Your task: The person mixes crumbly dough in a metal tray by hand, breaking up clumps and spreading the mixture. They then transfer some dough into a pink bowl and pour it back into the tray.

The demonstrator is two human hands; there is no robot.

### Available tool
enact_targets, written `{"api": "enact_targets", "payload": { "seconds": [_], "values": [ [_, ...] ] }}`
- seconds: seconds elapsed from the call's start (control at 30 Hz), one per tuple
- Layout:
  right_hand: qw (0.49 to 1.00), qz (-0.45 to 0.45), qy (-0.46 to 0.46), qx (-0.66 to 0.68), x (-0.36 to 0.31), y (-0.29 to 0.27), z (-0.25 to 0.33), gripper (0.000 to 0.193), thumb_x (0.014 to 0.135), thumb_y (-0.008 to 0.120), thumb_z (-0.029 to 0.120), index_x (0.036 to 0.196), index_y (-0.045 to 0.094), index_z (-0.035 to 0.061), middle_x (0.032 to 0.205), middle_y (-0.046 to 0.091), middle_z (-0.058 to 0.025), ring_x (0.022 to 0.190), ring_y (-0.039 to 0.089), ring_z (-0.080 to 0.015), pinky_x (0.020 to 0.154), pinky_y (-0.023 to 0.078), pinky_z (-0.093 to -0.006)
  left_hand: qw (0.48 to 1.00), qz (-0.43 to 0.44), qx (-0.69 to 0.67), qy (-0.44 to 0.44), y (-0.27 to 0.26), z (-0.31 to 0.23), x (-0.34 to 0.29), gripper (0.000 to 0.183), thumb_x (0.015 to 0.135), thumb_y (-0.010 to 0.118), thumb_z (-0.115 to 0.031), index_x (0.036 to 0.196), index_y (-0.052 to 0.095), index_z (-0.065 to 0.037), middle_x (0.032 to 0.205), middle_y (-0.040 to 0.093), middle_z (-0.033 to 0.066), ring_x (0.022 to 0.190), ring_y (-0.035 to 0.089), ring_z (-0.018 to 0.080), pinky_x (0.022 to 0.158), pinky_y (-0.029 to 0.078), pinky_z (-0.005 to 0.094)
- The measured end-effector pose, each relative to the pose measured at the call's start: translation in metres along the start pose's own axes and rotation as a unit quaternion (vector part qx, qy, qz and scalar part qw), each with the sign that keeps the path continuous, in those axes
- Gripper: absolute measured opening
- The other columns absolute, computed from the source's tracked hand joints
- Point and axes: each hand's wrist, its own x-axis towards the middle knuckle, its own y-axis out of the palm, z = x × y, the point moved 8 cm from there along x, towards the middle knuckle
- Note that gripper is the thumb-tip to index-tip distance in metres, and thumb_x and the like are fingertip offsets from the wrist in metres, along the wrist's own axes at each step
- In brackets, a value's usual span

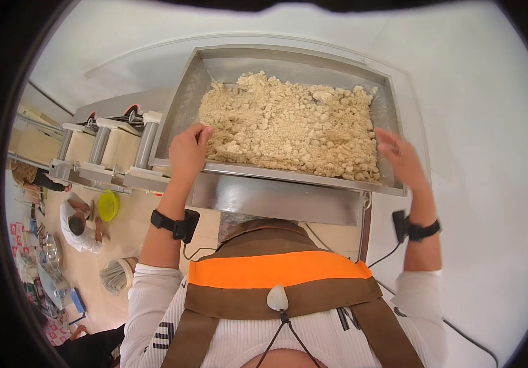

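A rectangular metal tray (298, 50) lies in front of me, filled with crumbly, pale yellow dough (291, 126) in loose lumps. At the dough's left edge, over the tray's near left corner, my left hand (188, 150) is closed with its fingers curled in. Whatever it may hold is hidden. On the opposite side, my right hand (401, 158) reaches over the tray's right wall, its fingers apart and their tips at the dough's edge. No object shows in it.
Left of the tray stands a roller machine (114, 144) with pale dough sheet over its metal rollers. Farther left, a person in white (80, 224) crouches near a yellow-green basin (108, 205). A bucket of grey rods (117, 275) stands on the floor. A white wall (485, 153) rises at right.
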Motion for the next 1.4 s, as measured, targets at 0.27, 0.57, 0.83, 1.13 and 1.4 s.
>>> {"api": "enact_targets", "payload": {
  "seconds": [0.27, 0.57, 0.83, 1.13, 1.4],
  "values": [
    [0.987, 0.076, 0.031, -0.138, 0.183, -0.024, -0.053, 0.053, 0.091, 0.064, 0.029, 0.134, 0.056, -0.0007, 0.132, 0.062, -0.0198, 0.125, 0.056, -0.0314, 0.105, 0.044, -0.0413, 0.999, -0.03, -0.007, 0.035, -0.004, -0.005, -0.001, 0.031, 0.096, 0.062, -0.035, 0.091, 0.069, -0.005, 0.07, 0.063, 0.0129, 0.065, 0.061, 0.0321, 0.061, 0.046, 0.0417],
    [0.906, 0.19, 0.309, -0.218, 0.241, 0.057, -0.175, 0.054, 0.098, 0.057, 0.035, 0.144, 0.049, 0.0073, 0.146, 0.05, -0.0123, 0.128, 0.051, -0.0312, 0.096, 0.051, -0.0439, 0.996, -0.057, -0.039, 0.047, -0.01, -0.006, -0.002, 0.027, 0.096, 0.064, -0.03, 0.091, 0.068, -0.003, 0.068, 0.061, 0.0108, 0.06, 0.059, 0.0247, 0.059, 0.045, 0.036],
    [0.909, 0.309, 0.271, -0.073, 0.196, 0.046, -0.098, 0.06, 0.097, 0.061, 0.036, 0.148, 0.043, 0.0101, 0.148, 0.045, -0.0137, 0.123, 0.054, -0.0294, 0.095, 0.054, -0.0436, 0.996, -0.046, -0.065, 0.046, -0.009, -0.008, -0.003, 0.025, 0.096, 0.065, -0.029, 0.094, 0.069, -0.004, 0.071, 0.065, 0.0113, 0.063, 0.063, 0.024, 0.062, 0.048, 0.0348],
    [0.88, 0.326, 0.292, -0.184, 0.094, 0.079, -0.083, 0.116, 0.075, 0.086, 0.03, 0.159, 0.009, 0.009, 0.149, 0.038, -0.0311, 0.112, 0.063, -0.0354, 0.091, 0.056, -0.0416, 0.996, -0.026, -0.067, 0.043, -0.008, -0.009, -0.002, 0.024, 0.093, 0.066, -0.03, 0.092, 0.07, -0.006, 0.077, 0.068, 0.011, 0.07, 0.065, 0.0289, 0.065, 0.05, 0.038],
    [0.876, 0.444, 0.167, 0.09, 0.103, 0.163, 0.019, 0.107, 0.075, 0.086, 0.031, 0.157, 0.021, 0.0107, 0.149, 0.039, -0.029, 0.125, 0.055, -0.037, 0.098, 0.05, -0.0446, 0.994, -0.052, -0.042, 0.082, -0.011, -0.011, -0.002, 0.021, 0.092, 0.067, -0.025, 0.09, 0.069, -0.004, 0.081, 0.067, 0.0114, 0.075, 0.064, 0.0284, 0.068, 0.05, 0.0386]
  ]
}}
